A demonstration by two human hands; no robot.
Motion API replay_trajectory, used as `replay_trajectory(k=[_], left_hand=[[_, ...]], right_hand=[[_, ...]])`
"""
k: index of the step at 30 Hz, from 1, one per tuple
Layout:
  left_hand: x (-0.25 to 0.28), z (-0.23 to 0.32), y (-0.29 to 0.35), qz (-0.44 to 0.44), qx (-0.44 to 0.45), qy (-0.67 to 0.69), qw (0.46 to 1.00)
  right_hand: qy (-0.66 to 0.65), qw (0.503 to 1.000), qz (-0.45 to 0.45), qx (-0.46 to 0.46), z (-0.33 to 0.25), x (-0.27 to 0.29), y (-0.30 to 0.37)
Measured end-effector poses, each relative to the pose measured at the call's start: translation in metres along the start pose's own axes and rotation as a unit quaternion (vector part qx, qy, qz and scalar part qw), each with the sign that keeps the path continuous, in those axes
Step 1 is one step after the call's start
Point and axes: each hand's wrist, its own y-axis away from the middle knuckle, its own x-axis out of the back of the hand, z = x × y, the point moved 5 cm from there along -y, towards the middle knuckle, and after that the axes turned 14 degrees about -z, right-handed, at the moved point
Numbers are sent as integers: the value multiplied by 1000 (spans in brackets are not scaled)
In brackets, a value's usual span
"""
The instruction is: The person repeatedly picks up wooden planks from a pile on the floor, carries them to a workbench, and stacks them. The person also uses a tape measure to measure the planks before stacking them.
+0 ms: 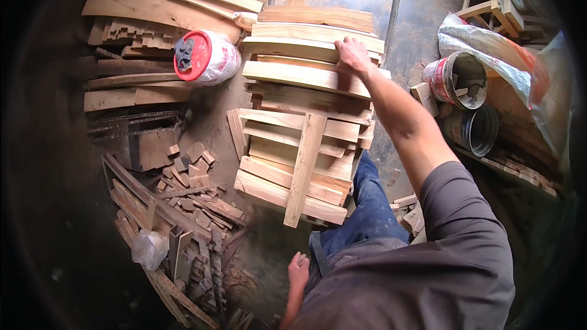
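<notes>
My right hand (353, 58) reaches out to the far part of a stack of pale wooden boards. Its fingers are closed at the right end of a slightly curved board (287, 47), gripping its upper edge. More boards (293, 77) lie side by side in rows toward me. Across the nearest rows rests a loose straight wooden strip (306, 168), pointing away from me. Low beside my body hangs my left hand (299, 270), its fingers curled in, apart from the boards; nothing shows in it.
Left of the stack stands a white bucket with a red lid (194, 56), near piled planks (134, 9). Wood offcuts (195, 177) litter the floor at left. Two open buckets (443, 80) stand at right by plastic sheeting (483, 43). Metal poles (396, 0) rise beyond the stack.
</notes>
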Motion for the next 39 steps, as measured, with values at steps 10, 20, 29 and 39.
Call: replay_trajectory(k=[10,20,29,39], left_hand=[[-22,54,-32,-10,-23,25,999],[-27,127,-51,-9,-87,35,996],[-32,178,-69,-60,-82,278,955],[-58,244,-219,68,-50,449,890]], right_hand=[[-125,977,-102,136,9,-7,12],[-42,962,-68,261,-109,-98,194],[-523,721,-447,84,-103,-116,199],[-274,925,-186,184,-75,-135,158]])
